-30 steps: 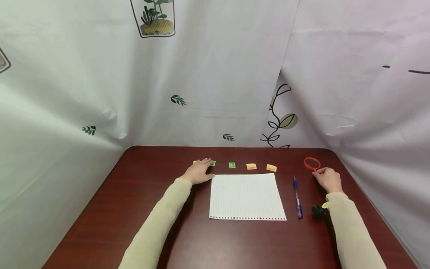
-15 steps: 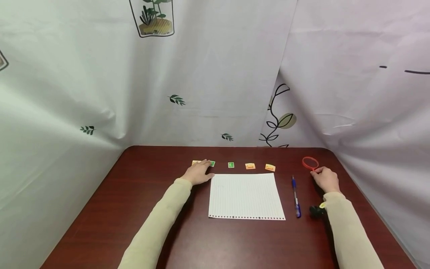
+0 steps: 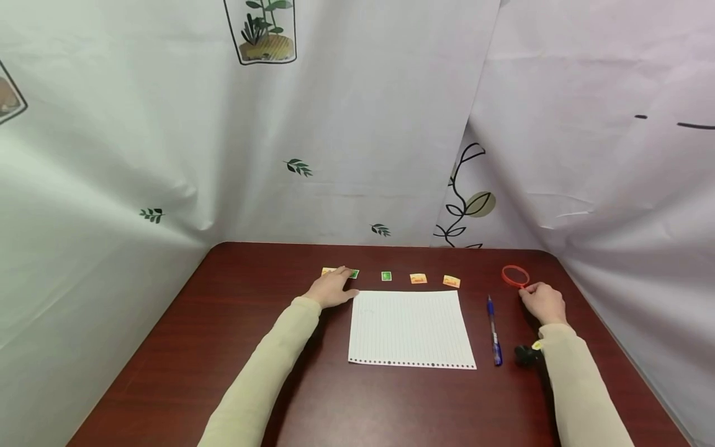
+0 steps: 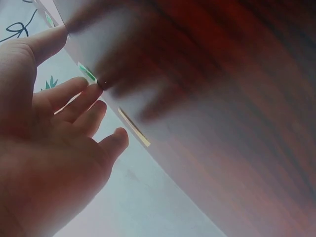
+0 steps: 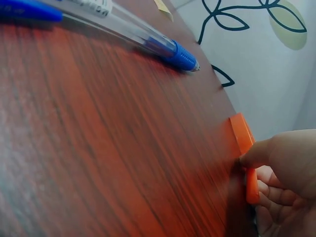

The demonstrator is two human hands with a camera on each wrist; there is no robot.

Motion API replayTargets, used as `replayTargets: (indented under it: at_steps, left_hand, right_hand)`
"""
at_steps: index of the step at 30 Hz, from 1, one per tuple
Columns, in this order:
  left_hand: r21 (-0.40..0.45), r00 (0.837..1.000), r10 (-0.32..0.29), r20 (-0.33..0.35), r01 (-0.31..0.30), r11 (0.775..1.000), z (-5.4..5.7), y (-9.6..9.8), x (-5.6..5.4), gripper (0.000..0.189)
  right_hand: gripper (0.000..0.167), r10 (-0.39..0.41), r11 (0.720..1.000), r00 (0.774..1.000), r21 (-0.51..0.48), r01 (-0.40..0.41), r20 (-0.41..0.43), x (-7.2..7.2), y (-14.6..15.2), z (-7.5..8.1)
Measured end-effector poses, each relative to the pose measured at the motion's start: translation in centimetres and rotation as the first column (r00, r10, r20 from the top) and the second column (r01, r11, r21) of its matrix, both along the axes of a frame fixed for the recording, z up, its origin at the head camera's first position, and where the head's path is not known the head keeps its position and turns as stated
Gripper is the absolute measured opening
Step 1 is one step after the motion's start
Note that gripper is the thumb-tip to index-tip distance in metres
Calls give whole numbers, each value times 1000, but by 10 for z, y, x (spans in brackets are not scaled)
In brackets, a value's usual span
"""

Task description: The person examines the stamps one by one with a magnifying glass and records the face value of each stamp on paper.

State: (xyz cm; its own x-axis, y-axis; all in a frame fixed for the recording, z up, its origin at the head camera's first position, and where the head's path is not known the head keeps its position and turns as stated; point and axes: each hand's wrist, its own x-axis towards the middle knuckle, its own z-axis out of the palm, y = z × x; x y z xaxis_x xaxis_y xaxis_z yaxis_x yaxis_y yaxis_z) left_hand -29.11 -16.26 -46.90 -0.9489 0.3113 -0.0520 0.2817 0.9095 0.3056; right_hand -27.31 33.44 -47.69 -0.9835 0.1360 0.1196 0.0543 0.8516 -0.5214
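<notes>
My right hand [image 3: 544, 303] pinches the handle of a red magnifying glass [image 3: 504, 278] at the table's far right. In the right wrist view the thumb presses on the orange-red magnifier [image 5: 241, 132]; part of the handle is hidden by the fingers. My left hand [image 3: 329, 289] rests with spread fingers by the upper left corner of a lined sheet of paper [image 3: 412, 329]. Its fingertips lie beside a small green stamp-like piece [image 3: 354, 274] and a yellow-orange one [image 3: 328, 270]. The left wrist view has these fingers slightly bent, gripping nothing.
A blue pen [image 3: 494, 332] lies between paper and right arm. Along the back are another green piece [image 3: 386, 276] and two orange pieces, one in the middle [image 3: 418, 279] and one farther right [image 3: 451, 282]. A black object [image 3: 525, 354] sits by the right cuff. Patterned cloth [image 3: 346, 124] surrounds the table.
My right hand and the magnifying glass have shifted slightly left. The left hand stays by the paper's corner. The head view has moved a little.
</notes>
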Motion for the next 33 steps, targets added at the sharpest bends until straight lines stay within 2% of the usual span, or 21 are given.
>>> replayTargets:
  at_steps: [7,16,20,26,33]
  left_hand:
    - [63,1000,8,-13,-8,998,-4,-2,-2,62]
    - [143,1000,1,-21,2,990,-2,-4,2,39]
    - [122,1000,-3,-17,5,993,-2,-4,1,39]
    - [83,999,-16,-29,19,996,0,-2,-1,48]
    - [65,999,-36,-6,36,997,-2,-2,1,57]
  right_hand:
    - [33,0,1000,1000,2,0,-9,-2,1,-3]
    - [32,4,1000,1000,-5,-4,-23,-1,1,-3]
    - [33,10,1000,999,-11,-10,-33,-1,2,-4]
    - [35,18,1000,1000,-19,-18,-24,0,2,-2]
    - [35,22,1000,1000,-19,-22,-18,0,2,0]
